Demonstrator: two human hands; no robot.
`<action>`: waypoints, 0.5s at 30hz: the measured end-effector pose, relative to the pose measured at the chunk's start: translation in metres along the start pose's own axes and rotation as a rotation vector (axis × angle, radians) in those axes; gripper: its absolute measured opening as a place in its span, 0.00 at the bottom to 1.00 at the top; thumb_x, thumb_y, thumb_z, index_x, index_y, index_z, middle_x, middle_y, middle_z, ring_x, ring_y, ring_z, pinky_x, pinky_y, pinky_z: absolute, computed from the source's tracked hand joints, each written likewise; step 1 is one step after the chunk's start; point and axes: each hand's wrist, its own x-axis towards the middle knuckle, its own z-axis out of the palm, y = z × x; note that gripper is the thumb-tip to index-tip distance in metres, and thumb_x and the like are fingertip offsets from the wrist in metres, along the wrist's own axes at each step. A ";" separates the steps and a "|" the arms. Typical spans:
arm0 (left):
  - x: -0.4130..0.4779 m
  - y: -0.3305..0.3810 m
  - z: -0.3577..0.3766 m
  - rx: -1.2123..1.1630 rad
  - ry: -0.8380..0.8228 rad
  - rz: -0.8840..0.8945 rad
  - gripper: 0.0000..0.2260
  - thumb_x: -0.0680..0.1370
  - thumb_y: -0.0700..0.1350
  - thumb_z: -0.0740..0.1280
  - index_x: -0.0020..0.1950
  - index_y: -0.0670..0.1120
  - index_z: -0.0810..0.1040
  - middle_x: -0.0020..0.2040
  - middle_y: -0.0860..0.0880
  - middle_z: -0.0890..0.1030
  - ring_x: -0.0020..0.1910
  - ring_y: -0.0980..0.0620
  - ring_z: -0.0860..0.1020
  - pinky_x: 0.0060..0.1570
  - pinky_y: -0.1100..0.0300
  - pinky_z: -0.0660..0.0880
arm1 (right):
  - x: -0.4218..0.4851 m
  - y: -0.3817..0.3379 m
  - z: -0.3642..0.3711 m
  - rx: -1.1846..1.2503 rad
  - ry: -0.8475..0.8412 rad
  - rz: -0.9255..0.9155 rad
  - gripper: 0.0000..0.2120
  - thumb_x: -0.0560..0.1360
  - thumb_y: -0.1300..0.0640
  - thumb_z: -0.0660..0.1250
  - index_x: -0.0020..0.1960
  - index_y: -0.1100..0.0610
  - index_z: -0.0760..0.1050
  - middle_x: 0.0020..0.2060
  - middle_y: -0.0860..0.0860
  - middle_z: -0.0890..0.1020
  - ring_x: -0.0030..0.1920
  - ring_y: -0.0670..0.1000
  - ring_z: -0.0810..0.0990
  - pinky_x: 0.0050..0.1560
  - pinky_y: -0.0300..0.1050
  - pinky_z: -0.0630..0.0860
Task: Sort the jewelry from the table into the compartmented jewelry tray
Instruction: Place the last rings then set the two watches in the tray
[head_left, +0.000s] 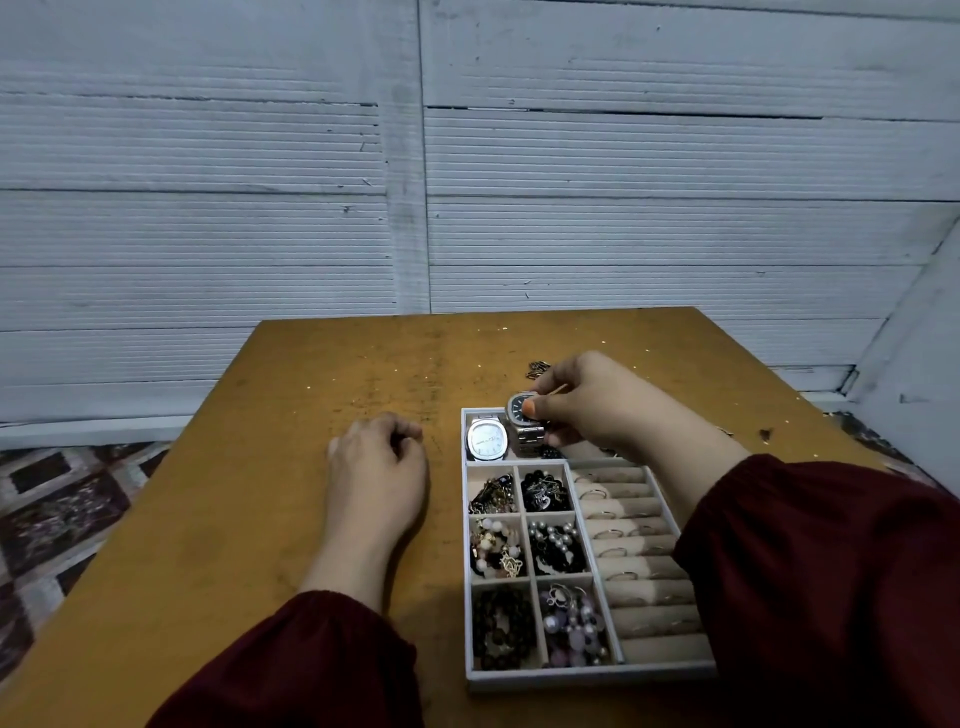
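A grey compartmented jewelry tray (582, 678) lies on the wooden table (311, 519), right of centre. My right hand (597, 405) grips a dark-faced metal watch (521, 410) over the tray's far compartment. A white-faced watch (487, 439) lies in that same compartment to the left. Six small compartments hold beads, chains and pearls (556, 540). Ring rolls (639, 545) on the tray's right side carry several rings. My left hand (376, 467) rests on the table left of the tray, fingers loosely curled, holding nothing.
A small dark chain piece (537, 368) lies on the table beyond my right hand. A white panelled wall stands behind the table. A patterned rug (62, 514) covers the floor at the left. Bits lie near the table's right edge (766, 434).
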 end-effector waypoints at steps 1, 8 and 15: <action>0.000 0.000 0.000 0.005 0.001 -0.001 0.07 0.76 0.42 0.63 0.48 0.50 0.80 0.51 0.48 0.81 0.56 0.45 0.75 0.57 0.53 0.69 | -0.001 0.000 -0.001 -0.015 0.000 0.000 0.07 0.76 0.61 0.67 0.54 0.62 0.75 0.40 0.56 0.81 0.30 0.49 0.77 0.19 0.32 0.65; -0.001 0.002 -0.002 0.001 -0.001 -0.005 0.08 0.76 0.42 0.62 0.48 0.50 0.80 0.51 0.48 0.80 0.56 0.45 0.74 0.57 0.54 0.68 | 0.002 -0.004 -0.008 0.072 0.020 -0.041 0.07 0.77 0.62 0.65 0.55 0.61 0.75 0.39 0.55 0.82 0.30 0.50 0.77 0.30 0.40 0.74; -0.003 0.006 -0.003 0.019 -0.008 -0.024 0.08 0.77 0.42 0.62 0.50 0.49 0.80 0.53 0.46 0.79 0.57 0.44 0.71 0.56 0.57 0.64 | 0.012 -0.014 -0.015 0.152 -0.028 0.021 0.05 0.79 0.63 0.63 0.53 0.65 0.73 0.32 0.58 0.78 0.27 0.50 0.76 0.28 0.39 0.77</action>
